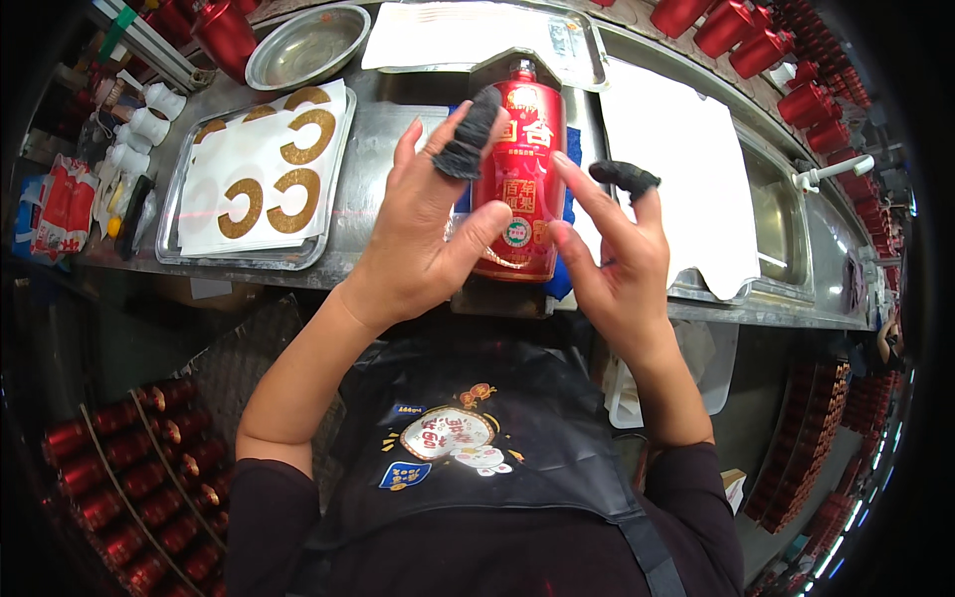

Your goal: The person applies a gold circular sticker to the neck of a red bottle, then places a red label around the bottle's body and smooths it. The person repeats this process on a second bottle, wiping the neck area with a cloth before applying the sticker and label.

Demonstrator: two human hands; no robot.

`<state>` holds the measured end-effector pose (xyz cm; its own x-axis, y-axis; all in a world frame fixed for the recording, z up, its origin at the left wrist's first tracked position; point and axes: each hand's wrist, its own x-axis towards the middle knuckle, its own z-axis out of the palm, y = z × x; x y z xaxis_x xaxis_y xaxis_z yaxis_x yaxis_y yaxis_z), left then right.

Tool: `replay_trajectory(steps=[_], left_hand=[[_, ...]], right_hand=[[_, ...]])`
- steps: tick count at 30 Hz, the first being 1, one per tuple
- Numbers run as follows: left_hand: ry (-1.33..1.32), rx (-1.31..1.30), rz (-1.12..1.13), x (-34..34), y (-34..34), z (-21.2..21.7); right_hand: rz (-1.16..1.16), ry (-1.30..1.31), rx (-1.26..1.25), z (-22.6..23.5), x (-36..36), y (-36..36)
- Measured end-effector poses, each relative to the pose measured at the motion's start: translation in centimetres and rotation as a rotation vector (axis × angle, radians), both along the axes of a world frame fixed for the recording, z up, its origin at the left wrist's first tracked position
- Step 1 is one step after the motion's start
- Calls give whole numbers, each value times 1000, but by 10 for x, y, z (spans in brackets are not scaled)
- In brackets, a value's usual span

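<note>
A red bottle (518, 159) with gold and white print lies in front of me, its neck pointing away, over a blue cloth (571, 214). My left hand (423, 224) is at its left side with fingers spread. The left thumb reaches over the bottle's lower front, and a black finger cover (468, 139) lies across its upper left edge. On the right, my right hand (622, 254) has its fingers apart, the index and thumb tips at the bottle's right edge. Another black finger cover (627, 177) is on that hand. Whether the fingertips press on the bottle, I cannot tell.
To the left, a metal tray (328, 234) holds white sheets with gold C-shaped stickers (295, 199). Behind it stands a metal bowl (308, 45). A white sheet (686, 179) lies right, beside a sink (781, 224). Several red bottles (731, 28) line the back.
</note>
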<state>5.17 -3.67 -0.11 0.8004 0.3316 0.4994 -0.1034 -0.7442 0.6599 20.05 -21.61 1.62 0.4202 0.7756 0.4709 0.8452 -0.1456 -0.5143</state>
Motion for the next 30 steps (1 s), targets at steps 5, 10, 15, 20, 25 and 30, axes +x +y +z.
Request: replay_trajectory(steps=[5,10,15,20,25,30], left_hand=[[267,-12,-138,-10,5,-4],[216,-75,-119,-12,14,-8],[119,30,-59,8,7,-14],[192,66,-94,11,6,-21],[211,88,-93,15,12,-23],[174,40,-107,15,11,-23]], right_hand=[[39,1,-251,-2,10,8],[51,92,-295,9,9,7],[30,81,-318,22,8,16],[27,43,-434,21,9,23],[16,82,-432,15,11,26],[16,145,-462,14,11,25]])
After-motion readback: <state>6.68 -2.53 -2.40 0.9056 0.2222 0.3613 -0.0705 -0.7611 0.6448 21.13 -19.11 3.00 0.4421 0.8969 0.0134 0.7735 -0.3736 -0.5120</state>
